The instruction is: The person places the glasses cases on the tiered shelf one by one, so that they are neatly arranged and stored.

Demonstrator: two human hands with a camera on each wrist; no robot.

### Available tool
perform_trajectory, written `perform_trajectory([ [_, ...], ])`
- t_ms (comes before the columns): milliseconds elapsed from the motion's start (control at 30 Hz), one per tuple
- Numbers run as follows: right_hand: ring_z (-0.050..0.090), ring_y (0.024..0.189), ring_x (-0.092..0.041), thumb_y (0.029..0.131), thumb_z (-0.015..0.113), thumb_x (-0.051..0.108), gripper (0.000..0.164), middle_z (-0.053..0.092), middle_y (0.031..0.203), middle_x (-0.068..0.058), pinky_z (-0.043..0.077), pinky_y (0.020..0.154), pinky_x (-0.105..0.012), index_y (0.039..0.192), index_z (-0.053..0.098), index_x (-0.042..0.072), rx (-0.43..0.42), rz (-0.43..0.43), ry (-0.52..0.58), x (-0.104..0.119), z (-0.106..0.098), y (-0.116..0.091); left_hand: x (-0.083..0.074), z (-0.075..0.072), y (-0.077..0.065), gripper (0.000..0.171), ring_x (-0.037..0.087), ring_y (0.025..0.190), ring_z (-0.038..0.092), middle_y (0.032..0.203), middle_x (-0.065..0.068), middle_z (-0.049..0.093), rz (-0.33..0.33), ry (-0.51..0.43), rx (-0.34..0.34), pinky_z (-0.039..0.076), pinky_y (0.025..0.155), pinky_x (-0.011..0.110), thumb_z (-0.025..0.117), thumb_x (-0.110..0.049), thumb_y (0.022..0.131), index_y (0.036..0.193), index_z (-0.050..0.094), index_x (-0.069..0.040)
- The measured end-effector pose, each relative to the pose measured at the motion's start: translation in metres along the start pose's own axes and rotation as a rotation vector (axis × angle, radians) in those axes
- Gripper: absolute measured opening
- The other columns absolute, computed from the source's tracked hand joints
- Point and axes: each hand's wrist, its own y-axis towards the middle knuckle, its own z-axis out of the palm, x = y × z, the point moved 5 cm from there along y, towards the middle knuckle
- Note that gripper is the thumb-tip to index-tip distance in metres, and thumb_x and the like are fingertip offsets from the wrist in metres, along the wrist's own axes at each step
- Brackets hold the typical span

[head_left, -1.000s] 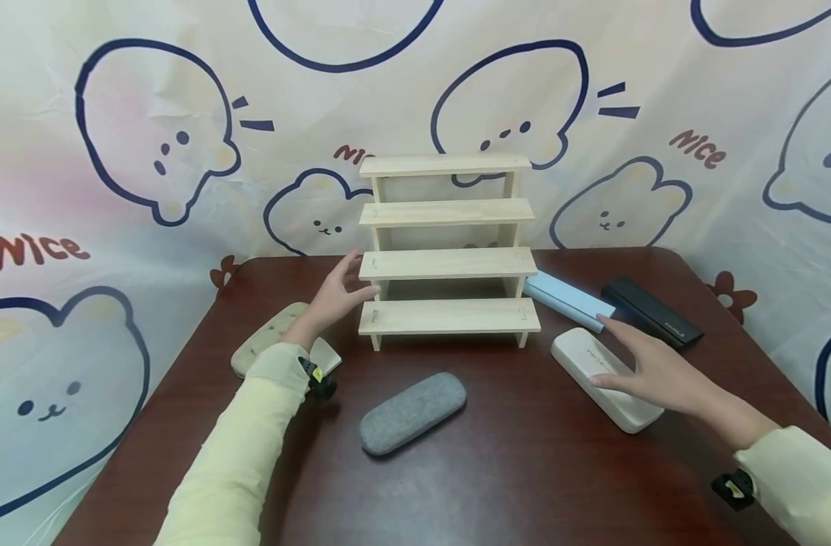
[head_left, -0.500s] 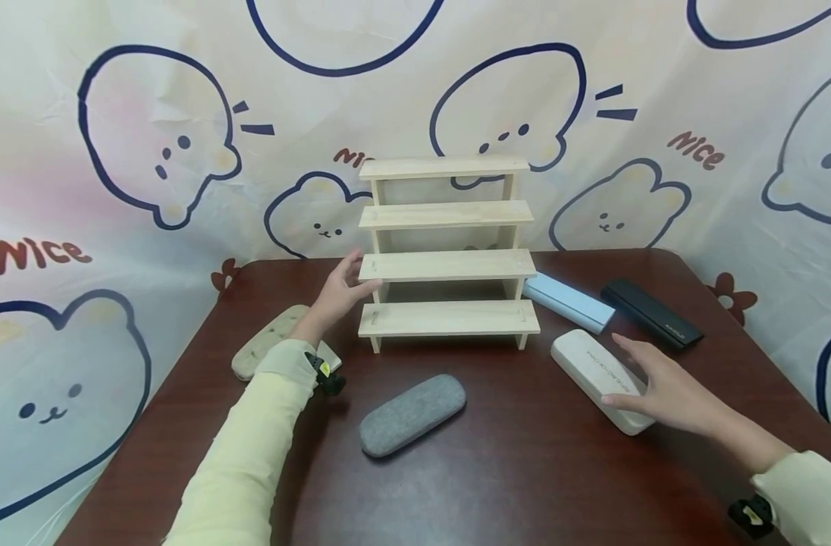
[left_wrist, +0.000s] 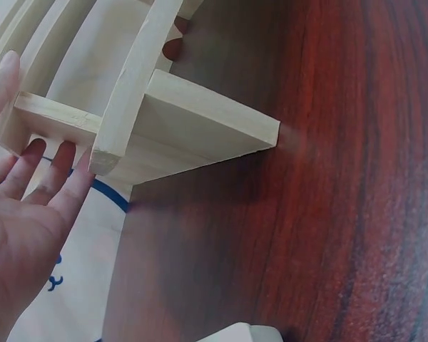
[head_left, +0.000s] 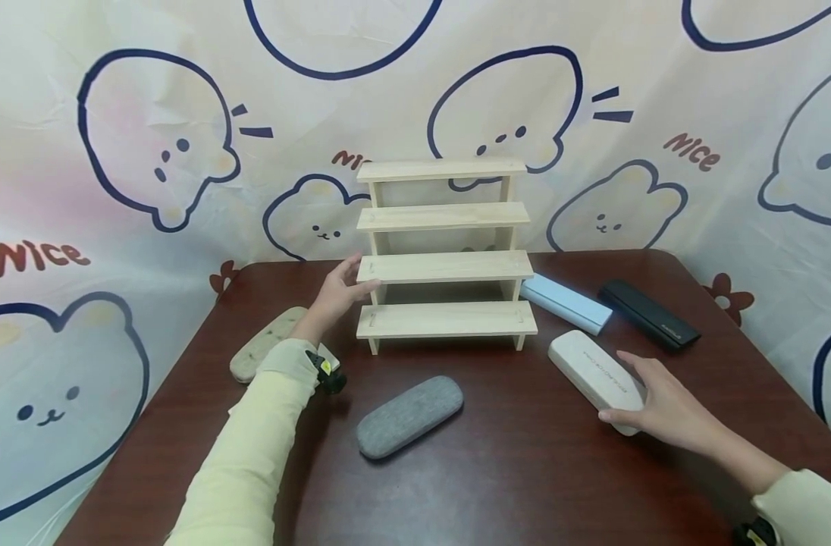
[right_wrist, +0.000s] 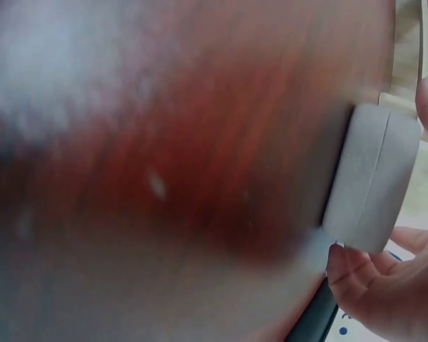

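Note:
A pale wooden four-step display shelf (head_left: 446, 322) stands at the back of the dark table. My left hand (head_left: 335, 299) grips its left side, thumb in front and fingers curled behind the side piece (left_wrist: 60, 114). On the right lies a white glasses case (head_left: 588, 368) with lettering on its lid. My right hand (head_left: 668, 406) holds the near end of this case, thumb along one long side and fingers along the other. In the right wrist view, the end of the white case (right_wrist: 374, 178) shows between thumb and fingers.
A grey felt glasses case (head_left: 410, 417) lies front centre. Right of the shelf are a light blue case (head_left: 567, 303) and a black case (head_left: 649, 312). A cream patterned case (head_left: 268, 341) lies left, partly behind my left arm. A printed curtain (head_left: 402, 114) surrounds the table (head_left: 511, 485).
My right hand has drawn back from over the white case and come down around its near end. The left thumb has moved in slightly against the shelf's side.

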Motion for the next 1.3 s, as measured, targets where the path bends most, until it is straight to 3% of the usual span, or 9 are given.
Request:
perform_trajectory([
  [267, 0.043, 0.105, -0.039, 0.064, 0.084, 0.059, 0.117, 0.043, 0.127, -0.030, 0.043, 0.079, -0.057, 0.142, 0.032, -0.011, -0.009, 0.020, -0.034, 0.0041, 0.0058, -0.0016, 0.0000, 0.0005, 0.0000, 0.084, 0.030, 0.129, 0.046, 0.148, 0.014, 0.041, -0.004, -0.026, 0.001, 0.049, 0.095, 0.043, 0.074, -0.021, 0.088, 0.154, 0.024, -0.011],
  [700, 0.046, 0.099, -0.041, 0.064, 0.085, 0.055, 0.108, 0.045, 0.119, -0.034, 0.044, 0.078, -0.055, 0.129, 0.040, -0.019, -0.020, 0.134, -0.047, 0.0044, 0.0089, -0.0062, 0.0060, -0.0015, -0.0003, 0.086, 0.028, 0.129, 0.047, 0.150, 0.009, 0.040, -0.056, -0.064, -0.015, 0.050, 0.094, 0.041, 0.078, -0.024, 0.085, 0.154, 0.028, -0.016],
  [1300, 0.046, 0.099, -0.043, 0.071, 0.086, 0.036, 0.089, 0.046, 0.119, -0.034, 0.042, 0.078, -0.057, 0.130, 0.043, -0.016, -0.100, 0.135, -0.037, 0.0008, 0.0000, -0.0050, 0.0059, -0.0021, 0.0001, 0.087, 0.027, 0.126, 0.050, 0.150, 0.007, 0.041, -0.061, -0.081, -0.008, 0.050, 0.093, 0.039, 0.079, -0.026, 0.083, 0.154, 0.028, -0.018],
])
